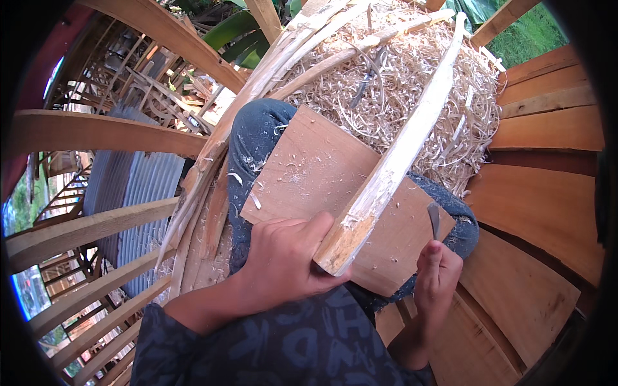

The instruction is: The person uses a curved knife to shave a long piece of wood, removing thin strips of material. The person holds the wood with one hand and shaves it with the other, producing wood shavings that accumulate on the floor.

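Observation:
A long pale piece of wood (407,145) slants up and away from my lap, its thick squared end towards me and its far end thin. My left hand (286,248) is closed round the thick end, with the fingers partly hidden beneath it. Under the wood, a flat brown board (309,168) lies across my thighs, sprinkled with small chips. On the right, my right hand (438,269) grips a knife by its handle. The knife's short grey blade (434,219) points upward, apart from the wood, over the board's right edge.
A big heap of curly shavings (444,122) lies beyond my knees. Long split wood strips (215,151) lean along my left side, next to a slatted wooden railing (90,228). Wooden planks (537,212) close in the right side.

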Demonstrator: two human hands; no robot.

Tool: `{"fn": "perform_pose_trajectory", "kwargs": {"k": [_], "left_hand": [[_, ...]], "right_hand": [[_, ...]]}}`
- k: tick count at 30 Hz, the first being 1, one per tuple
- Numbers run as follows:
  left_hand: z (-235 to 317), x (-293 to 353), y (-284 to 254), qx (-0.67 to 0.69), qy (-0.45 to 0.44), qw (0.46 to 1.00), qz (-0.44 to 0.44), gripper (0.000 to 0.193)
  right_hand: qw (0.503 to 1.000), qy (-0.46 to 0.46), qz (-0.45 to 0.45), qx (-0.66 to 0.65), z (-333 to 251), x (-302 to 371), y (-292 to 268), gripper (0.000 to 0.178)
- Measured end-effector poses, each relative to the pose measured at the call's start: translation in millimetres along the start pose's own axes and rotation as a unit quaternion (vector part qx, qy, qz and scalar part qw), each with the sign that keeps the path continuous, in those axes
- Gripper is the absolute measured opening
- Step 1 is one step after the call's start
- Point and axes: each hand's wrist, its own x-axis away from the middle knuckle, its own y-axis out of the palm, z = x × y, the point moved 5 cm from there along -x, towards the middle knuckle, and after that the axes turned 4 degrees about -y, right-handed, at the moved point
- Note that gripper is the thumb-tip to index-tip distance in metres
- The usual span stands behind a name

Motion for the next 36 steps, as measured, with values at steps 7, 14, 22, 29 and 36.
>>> {"fn": "perform_pose_trajectory", "kwargs": {"k": [7,14,22,29,36], "left_hand": [[-7,-6,4,-0.004,0.004,0.999,-0.04,0.05],[-9,-11,3,-0.012,-0.024,0.999,-0.043,0.051],[-10,-12,4,-0.005,0.001,0.999,-0.049,0.047],[-14,-10,5,0.002,-0.03,0.998,-0.059,0.046],[-13,-10,-1,0.011,-0.027,0.998,-0.049,0.049]], "right_hand": [[0.981,-0.139,-0.131,0.046,-47,27,48,0.047],[0.985,-0.114,0.022,0.124,-27,0,31,0.054],[0.987,-0.129,-0.094,0.002,-51,21,45,0.047],[0.985,-0.116,-0.068,0.11,-37,5,49,0.055],[0.986,-0.1,0.06,0.117,-22,-14,34,0.058]]}}
